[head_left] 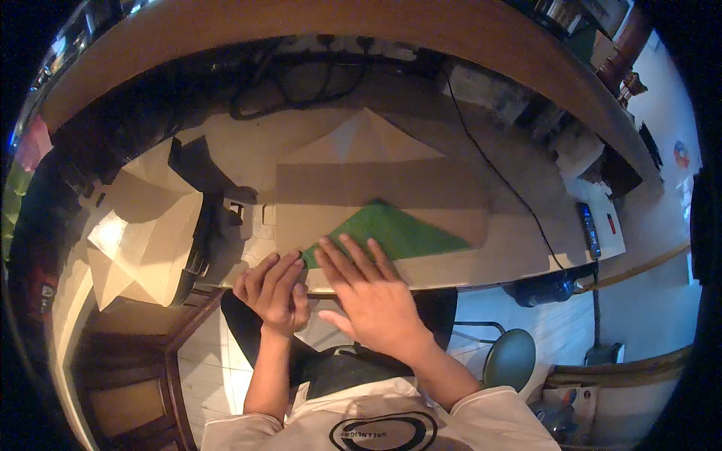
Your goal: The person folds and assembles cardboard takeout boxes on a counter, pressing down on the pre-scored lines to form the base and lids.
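A green paper sheet (402, 229), folded into a triangle, lies on a brown cardboard panel (376, 188) on the desk. My right hand (365, 289) lies flat with fingers spread, its fingertips pressing the lower left part of the green paper. Just to its left, my left hand (274, 289) rests on the desk's near edge with fingers curled, its fingertips by the paper's left corner. Neither hand grips anything.
A large folded cream paper shape (147, 225) sits at the left of the desk, and another pale folded sheet (361, 139) lies behind the cardboard. A black cable (496, 173) runs across the right side. A phone (589, 228) lies at the right; a green stool (510, 359) stands below.
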`<state>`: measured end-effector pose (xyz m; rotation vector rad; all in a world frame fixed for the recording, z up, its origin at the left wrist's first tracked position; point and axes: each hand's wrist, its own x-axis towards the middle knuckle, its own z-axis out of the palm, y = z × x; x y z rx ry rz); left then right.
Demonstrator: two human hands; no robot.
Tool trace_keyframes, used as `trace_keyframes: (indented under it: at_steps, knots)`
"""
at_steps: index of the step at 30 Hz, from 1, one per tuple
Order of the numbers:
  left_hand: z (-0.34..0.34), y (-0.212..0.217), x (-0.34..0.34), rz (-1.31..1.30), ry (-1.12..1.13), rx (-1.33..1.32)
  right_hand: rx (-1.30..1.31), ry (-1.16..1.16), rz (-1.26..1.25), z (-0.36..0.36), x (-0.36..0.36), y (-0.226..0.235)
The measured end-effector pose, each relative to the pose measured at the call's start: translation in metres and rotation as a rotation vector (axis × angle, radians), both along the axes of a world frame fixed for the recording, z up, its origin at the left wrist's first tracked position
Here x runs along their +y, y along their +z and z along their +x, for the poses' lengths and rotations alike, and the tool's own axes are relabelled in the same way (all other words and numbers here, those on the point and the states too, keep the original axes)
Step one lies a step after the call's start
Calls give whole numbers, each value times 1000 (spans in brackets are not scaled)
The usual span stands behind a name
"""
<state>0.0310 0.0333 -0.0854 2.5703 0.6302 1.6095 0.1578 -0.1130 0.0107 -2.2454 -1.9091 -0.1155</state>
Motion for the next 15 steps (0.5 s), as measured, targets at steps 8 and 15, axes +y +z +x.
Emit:
trace_keyframes:
  at_steps: [8, 15]
  knots:
    - [-10, -6, 9, 65, -33, -20, 61, 59, -33, 12, -18, 5]
    - [-2, -6, 3, 20, -46, -86, 37, -47, -29, 7, -24, 7]
